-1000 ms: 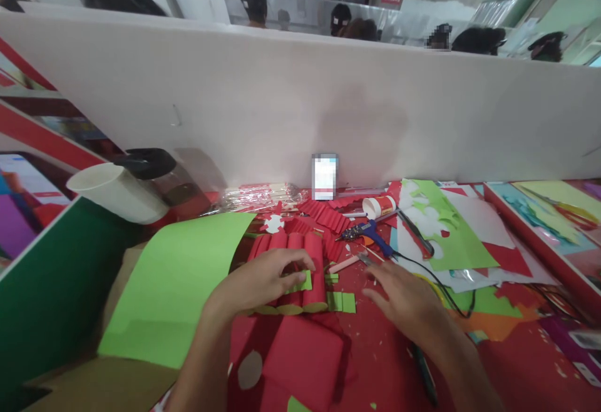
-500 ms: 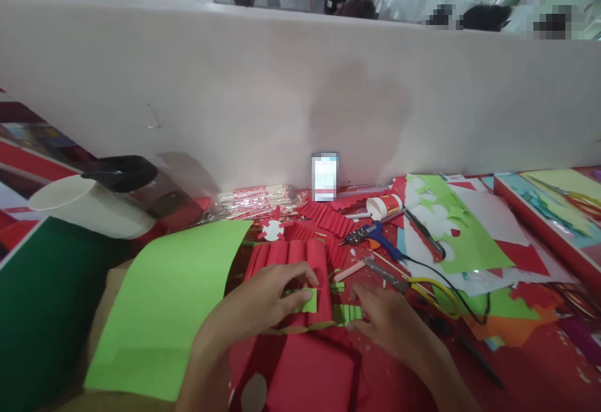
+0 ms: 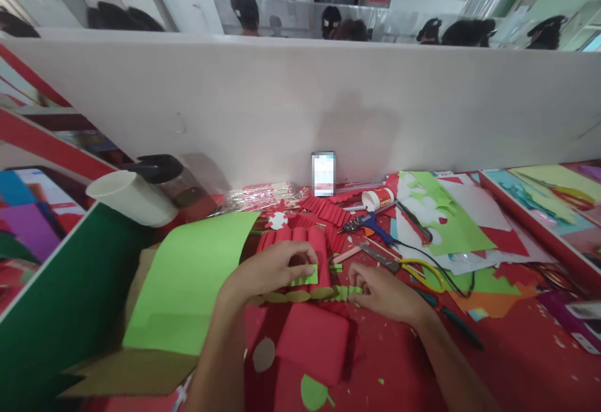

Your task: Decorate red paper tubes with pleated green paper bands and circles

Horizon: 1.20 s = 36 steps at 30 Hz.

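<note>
From the head view: bends the left hand point(image 3: 276, 266) over a row of red rolls point(image 3: 320, 249) lying side by side on the desk point(image 3: 375, 362), with thumb against a small green tab point(image 3: 310, 275) on top of the row. Likely braces the row this way to check any rolling or sliding. Cannot tell a true pinch from a mere press there, because of the bent fingers over the tab. Closes the right hand point(image 3: 387, 291), thumb toward forefinger, on the outer end of a creased green strip point(image 3: 341, 292) just beside the rightmost roll; probably grips only the end to spare the creases.

Shows, beyond the row, a blue glue gun point(image 3: 370, 221) and, nearer the right hand, yellow-handled scissors point(image 3: 382, 259), both apparently laid within easy reach. Also shows a phone point(image 3: 323, 175) propped upright against the white partition point(image 3: 225, 99), presumably for viewing, and a large curved green sheet point(image 3: 188, 280) to the left of the rolls.
</note>
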Tool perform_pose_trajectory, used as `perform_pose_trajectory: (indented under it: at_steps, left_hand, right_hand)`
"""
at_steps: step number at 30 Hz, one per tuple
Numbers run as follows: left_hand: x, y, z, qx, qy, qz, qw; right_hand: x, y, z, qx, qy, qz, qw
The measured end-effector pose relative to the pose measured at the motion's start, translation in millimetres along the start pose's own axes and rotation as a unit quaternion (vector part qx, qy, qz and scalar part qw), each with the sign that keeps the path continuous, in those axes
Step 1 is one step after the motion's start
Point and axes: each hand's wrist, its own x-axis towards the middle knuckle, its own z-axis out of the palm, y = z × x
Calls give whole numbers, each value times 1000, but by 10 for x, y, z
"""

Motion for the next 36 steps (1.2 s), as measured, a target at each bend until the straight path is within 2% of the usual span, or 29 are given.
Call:
perform_pose_trajectory:
  at_steps: [2,5,9,12,14,17,21,24,29,36]
  left_hand:
    - [2,-15,9,0,1,11,1000]
    - [13,-32,25,-3,-7,29,1000]
    - [38,-45,40,-10,-11,50,999]
    - [58,-61,51,-17,-18,61,998]
    - [70,-78,59,-28,-28,73,997]
    - [82,-104,67,-39,-28,92,995]
    - [76,-114,63,-41,-22,88,995]
    - [59,-108,54,-49,-27,83,995]
    - [35,-118,44,-70,-27,72,995]
    - [15,-90,40,-63,-18,44,997]
  right_hand:
    - [11,-29,-45,102,-7,-28,994]
    - [93,-29,-107,222,-32,-77,971]
    - [243,-36,-226,293,-68,-127,945]
    - [319,-135,-330,269,-134,-169,939]
    - [355,-240,-379,233,-147,-189,943]
    - [403,-382,-399,158,-127,-212,956]
    - [476,-448,-349,93,-54,-252,962]
    - [537,-434,-305,93,-36,-266,959]
    - [612,-390,-276,126,-92,-258,953]
    - [641,-318,-271,209,-111,-233,943]
